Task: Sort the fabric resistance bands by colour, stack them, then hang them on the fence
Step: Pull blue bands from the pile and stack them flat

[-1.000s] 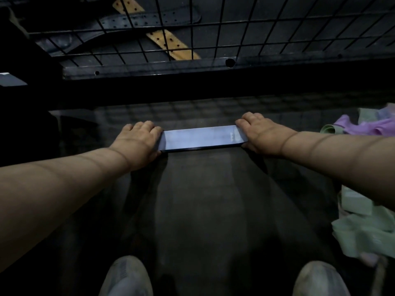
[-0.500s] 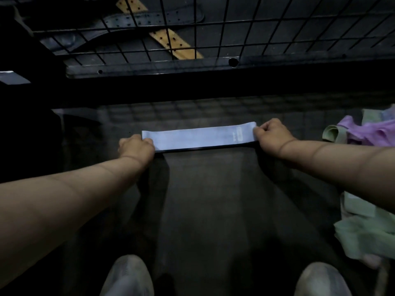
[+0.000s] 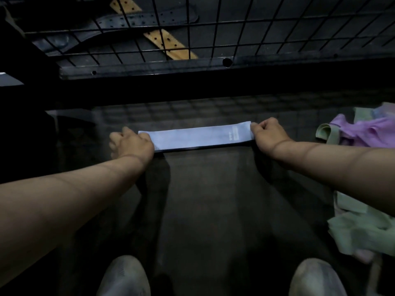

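A light blue fabric band [image 3: 198, 136] lies flat and stretched out on the dark floor in front of me. My left hand [image 3: 131, 144] has curled fingers on its left end, and my right hand [image 3: 267, 135] pinches its right end. A pile of purple bands [image 3: 367, 133] and green bands [image 3: 363, 229] lies at the right edge. The black wire fence [image 3: 213, 28] stands just beyond the blue band.
Perforated dark and tan straps [image 3: 168, 42] lie behind the fence mesh. A dark metal frame bar [image 3: 149, 68] runs along the fence's base. My two shoes [image 3: 124, 276] show at the bottom edge.
Both hands went from lying flat over the band's ends to gripping them with curled fingers and moved apart, and more of the band's length now shows.
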The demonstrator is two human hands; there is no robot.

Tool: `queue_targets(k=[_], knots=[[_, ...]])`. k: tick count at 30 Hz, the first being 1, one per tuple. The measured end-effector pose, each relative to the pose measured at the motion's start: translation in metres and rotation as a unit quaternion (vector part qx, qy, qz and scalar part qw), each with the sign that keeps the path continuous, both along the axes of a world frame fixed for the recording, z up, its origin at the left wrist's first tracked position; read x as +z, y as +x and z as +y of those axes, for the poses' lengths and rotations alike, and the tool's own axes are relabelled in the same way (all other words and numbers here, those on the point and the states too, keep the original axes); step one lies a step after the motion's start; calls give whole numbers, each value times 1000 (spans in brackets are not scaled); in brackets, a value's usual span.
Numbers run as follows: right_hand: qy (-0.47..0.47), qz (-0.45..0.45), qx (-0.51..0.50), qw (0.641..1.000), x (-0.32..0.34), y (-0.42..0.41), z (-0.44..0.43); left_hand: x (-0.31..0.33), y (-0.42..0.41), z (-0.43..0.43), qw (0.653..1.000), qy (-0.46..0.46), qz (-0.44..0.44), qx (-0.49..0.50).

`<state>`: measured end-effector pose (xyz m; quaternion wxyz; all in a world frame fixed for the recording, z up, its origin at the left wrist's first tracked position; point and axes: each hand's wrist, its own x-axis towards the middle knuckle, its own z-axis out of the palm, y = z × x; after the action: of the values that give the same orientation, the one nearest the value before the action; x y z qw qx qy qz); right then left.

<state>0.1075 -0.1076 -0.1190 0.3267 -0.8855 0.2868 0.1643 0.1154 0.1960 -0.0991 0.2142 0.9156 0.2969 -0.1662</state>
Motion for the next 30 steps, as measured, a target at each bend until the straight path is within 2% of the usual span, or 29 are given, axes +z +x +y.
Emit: queue_targets(k=[3, 6, 8, 10, 12, 14, 16, 18, 21, 24, 27, 30], knots=[[-29, 23, 19, 999, 5, -13, -18, 13, -2, -21, 995, 18, -69, -69], [-116, 57, 137, 982, 15, -41, -45, 26, -8, -48, 978, -11, -114, -173], [-193, 63, 274, 940, 26, -68, -72, 36, -17, -71, 960, -40, -125, -248], [-233, 39, 433, 870, 38, -94, -101, 47, -27, -92, 936, -57, -121, -325], [-261, 48, 487, 832, 46, -119, -137, 59, -38, -114, 899, -70, -100, -421], [-275, 93, 452, 843, 54, -139, -162, 70, -46, -135, 834, -79, -67, -541], [-285, 121, 340, 888, 55, -152, -179, 79, -52, -159, 767, -66, -21, -637], [-268, 140, 213, 929, 58, -155, -199, 87, -57, -190, 728, -49, 18, -683], [-217, 174, 159, 947, 61, -157, -225, 96, -68, -237, 710, -29, 49, -702], [-165, 133, 179, 961, 63, -166, -233, 98, -79, -283, 698, -16, 72, -712], [-120, 114, 237, 957, 62, -175, -221, 92, -88, -319, 709, -36, 89, -699], [-126, 75, 263, 954, 56, -181, -224, 84, -98, -342, 731, -75, 106, -670]])
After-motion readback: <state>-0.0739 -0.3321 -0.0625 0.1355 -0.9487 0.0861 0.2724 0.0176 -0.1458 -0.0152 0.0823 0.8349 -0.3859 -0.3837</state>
